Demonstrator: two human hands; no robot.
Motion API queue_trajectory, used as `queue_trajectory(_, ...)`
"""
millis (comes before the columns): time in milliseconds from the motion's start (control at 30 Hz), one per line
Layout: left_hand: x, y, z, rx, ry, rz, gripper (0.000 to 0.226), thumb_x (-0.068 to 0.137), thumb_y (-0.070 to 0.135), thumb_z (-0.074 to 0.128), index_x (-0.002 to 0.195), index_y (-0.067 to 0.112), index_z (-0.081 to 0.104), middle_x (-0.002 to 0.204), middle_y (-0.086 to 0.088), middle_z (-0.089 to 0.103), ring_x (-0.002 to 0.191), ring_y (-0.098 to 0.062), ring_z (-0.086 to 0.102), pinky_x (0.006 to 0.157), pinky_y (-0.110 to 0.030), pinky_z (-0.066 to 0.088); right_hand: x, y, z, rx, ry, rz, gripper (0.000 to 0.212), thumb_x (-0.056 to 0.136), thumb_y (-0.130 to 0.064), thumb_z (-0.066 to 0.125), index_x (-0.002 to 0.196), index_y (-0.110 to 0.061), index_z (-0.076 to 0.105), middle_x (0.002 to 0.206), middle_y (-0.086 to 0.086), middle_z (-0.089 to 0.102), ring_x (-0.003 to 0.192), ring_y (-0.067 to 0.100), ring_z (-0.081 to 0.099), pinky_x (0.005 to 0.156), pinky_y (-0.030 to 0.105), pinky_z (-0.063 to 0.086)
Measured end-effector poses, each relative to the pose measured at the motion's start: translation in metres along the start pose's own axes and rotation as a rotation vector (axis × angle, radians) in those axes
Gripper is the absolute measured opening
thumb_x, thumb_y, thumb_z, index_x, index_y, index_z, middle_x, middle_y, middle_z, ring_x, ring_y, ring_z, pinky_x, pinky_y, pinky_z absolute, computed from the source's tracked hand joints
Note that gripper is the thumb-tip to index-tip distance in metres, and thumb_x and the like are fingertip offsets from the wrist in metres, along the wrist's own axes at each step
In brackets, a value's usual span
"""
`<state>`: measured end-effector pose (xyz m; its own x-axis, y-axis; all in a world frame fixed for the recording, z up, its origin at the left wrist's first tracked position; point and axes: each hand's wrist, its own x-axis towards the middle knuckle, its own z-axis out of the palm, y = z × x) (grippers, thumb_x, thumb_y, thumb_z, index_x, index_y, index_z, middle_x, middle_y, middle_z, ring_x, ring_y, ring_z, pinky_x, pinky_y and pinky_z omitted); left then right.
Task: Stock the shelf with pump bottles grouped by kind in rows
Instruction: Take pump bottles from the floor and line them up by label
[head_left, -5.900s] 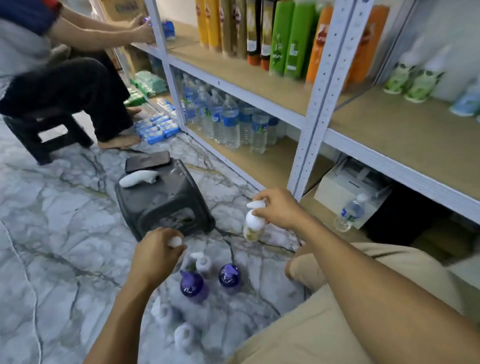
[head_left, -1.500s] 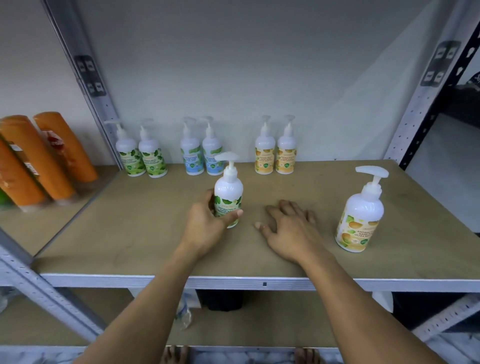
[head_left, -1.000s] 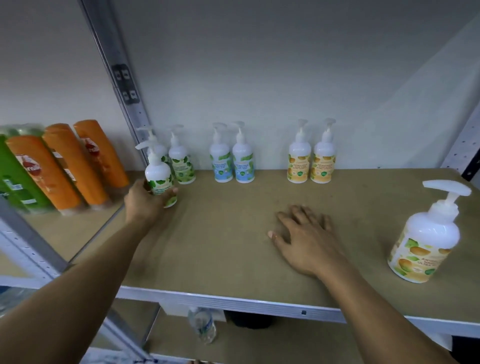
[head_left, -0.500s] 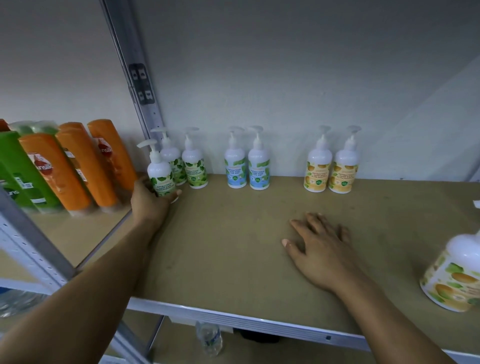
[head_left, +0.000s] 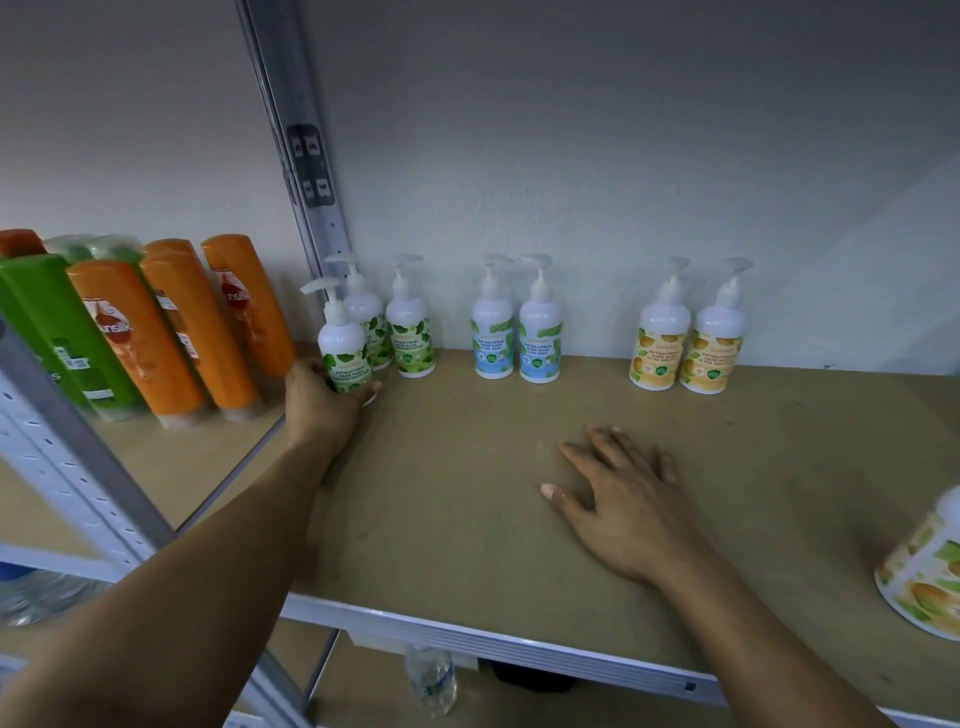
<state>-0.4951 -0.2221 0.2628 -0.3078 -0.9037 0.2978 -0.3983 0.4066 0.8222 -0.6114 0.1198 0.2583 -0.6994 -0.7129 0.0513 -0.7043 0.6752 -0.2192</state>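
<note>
The left hand (head_left: 322, 410) grasps a green-label pump bottle (head_left: 343, 348) in front of 2 matching bottles (head_left: 395, 332); the right hand (head_left: 618, 493) lies released, flat on the shelf (head_left: 467, 519).

At the back of the shelf (head_left: 467, 530) we see 3 pairs: left pair (head_left: 413, 338), middle pair (head_left: 540, 338), right pair (head_left: 660, 345). The held bottle (head_left: 343, 353), in our left hand (head_left: 322, 410), stands before the left pair; 1 lone bottle (head_left: 930, 577) sits front right.

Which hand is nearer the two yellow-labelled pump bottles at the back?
The right hand, flat on the shelf before the yellow-labelled bottles. The left hand grips a green-labelled bottle far to their left.
</note>
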Motion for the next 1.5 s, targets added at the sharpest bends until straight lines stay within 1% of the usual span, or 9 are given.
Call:
queue_trajectory(100, 0.0010, -0.0030, 0.0002, -0.016, -0.008, -0.003, 0.070, 0.066, 0.040, 0.091, 0.118, 0.016, 0.051, 0.119, -0.005, 0.059, 0.107, -0.023, 0.059, 0.089, -0.045, 0.053, -0.0007, -0.0016, -0.0014, 0.001, 0.000, 0.001, 0.071, 0.093, -0.075, 0.024, 0.155, -0.041, 0.024, 0.168, -0.005, 0.009, 0.155, 0.015, 0.000, 0.123, 0.054, 0.002)
queue_trajectory(267, -0.0032, -0.0001, 0.0010, -0.071, -0.015, 0.002, 0.068, 0.074, 0.029, 0.087, 0.127, 0.012, 0.048, 0.126, -0.007, 0.059, 0.113, -0.025, 0.058, 0.088, -0.036, 0.048, -0.0008, -0.0018, -0.0021, -0.008, -0.010, 0.005, 0.070, 0.093, -0.075, 0.023, 0.155, -0.041, 0.023, 0.168, -0.005, 0.007, 0.155, 0.015, 0.000, 0.123, 0.054, 0.001)
queue_trajectory(533, -0.0026, 0.0008, 0.0022, -0.048, -0.008, -0.026, 0.077, 0.065, 0.045, 0.090, 0.121, 0.018, 0.045, 0.121, -0.003, 0.055, 0.107, -0.021, 0.057, 0.091, -0.043, 0.052, 0.0012, -0.0009, -0.0003, -0.014, -0.006, 0.007, 0.071, 0.093, -0.076, 0.021, 0.155, -0.042, 0.022, 0.168, -0.006, 0.008, 0.155, 0.014, 0.000, 0.123, 0.053, 0.002)
queue_trajectory(700, -0.0013, -0.0015, 0.0031, -0.005, 0.004, -0.010, 0.066, 0.070, 0.040, 0.089, 0.113, 0.018, 0.045, 0.116, -0.006, 0.056, 0.107, -0.024, 0.056, 0.089, -0.044, 0.052, 0.0007, -0.0007, -0.0004, -0.020, -0.013, 0.010, 0.070, 0.093, -0.076, 0.020, 0.155, -0.042, 0.022, 0.168, -0.007, 0.008, 0.155, 0.014, 0.000, 0.123, 0.053, 0.002)
queue_trajectory(833, 0.0001, -0.0028, 0.0033, -0.014, -0.003, -0.010, 0.063, 0.073, 0.037, 0.087, 0.117, 0.015, 0.047, 0.119, -0.006, 0.058, 0.109, -0.024, 0.057, 0.090, -0.044, 0.052, 0.0009, -0.0015, -0.0004, -0.019, -0.014, 0.014, 0.071, 0.093, -0.075, 0.020, 0.155, -0.042, 0.022, 0.168, -0.007, 0.007, 0.155, 0.014, 0.000, 0.123, 0.052, 0.003)
queue_trajectory(1033, 0.0031, -0.0033, 0.0026, -0.036, 0.017, -0.050, 0.063, 0.074, 0.034, 0.086, 0.122, 0.015, 0.049, 0.122, -0.007, 0.059, 0.112, -0.025, 0.058, 0.094, -0.047, 0.052, -0.0008, -0.0020, -0.0016, -0.021, -0.010, 0.011, 0.071, 0.092, -0.076, 0.020, 0.155, -0.043, 0.022, 0.168, -0.007, 0.008, 0.154, 0.013, 0.001, 0.123, 0.051, 0.003)
queue_trajectory(1200, 0.0047, -0.0028, 0.0020, -0.044, 0.023, -0.071, 0.063, 0.074, 0.033, 0.086, 0.122, 0.014, 0.050, 0.123, -0.007, 0.060, 0.112, -0.026, 0.058, 0.095, -0.048, 0.052, -0.0004, -0.0027, -0.0017, -0.024, -0.009, 0.011, 0.082, 0.083, -0.081, 0.008, 0.154, -0.043, 0.023, 0.168, -0.008, 0.010, 0.154, 0.013, 0.002, 0.123, 0.051, 0.004)
queue_trajectory(1333, 0.0044, -0.0003, 0.0013, -0.052, 0.039, -0.072, 0.064, 0.076, 0.030, 0.085, 0.129, 0.013, 0.053, 0.125, -0.007, 0.062, 0.113, -0.026, 0.060, 0.093, -0.043, 0.052, -0.0002, -0.0029, -0.0027, -0.039, -0.014, 0.012, 0.071, 0.092, -0.075, 0.019, 0.155, -0.043, 0.022, 0.168, -0.009, 0.008, 0.154, 0.013, 0.000, 0.123, 0.051, 0.004)
queue_trajectory(1500, 0.0016, 0.0036, 0.0004, -0.063, 0.051, -0.066, 0.063, 0.077, 0.027, 0.085, 0.130, 0.010, 0.055, 0.126, -0.008, 0.064, 0.113, -0.027, 0.060, 0.088, -0.035, 0.049, -0.0007, -0.0033, -0.0033, -0.033, -0.025, 0.015, 0.073, 0.090, -0.076, 0.017, 0.155, -0.043, 0.022, 0.168, -0.009, 0.007, 0.154, 0.013, 0.000, 0.123, 0.051, 0.003)
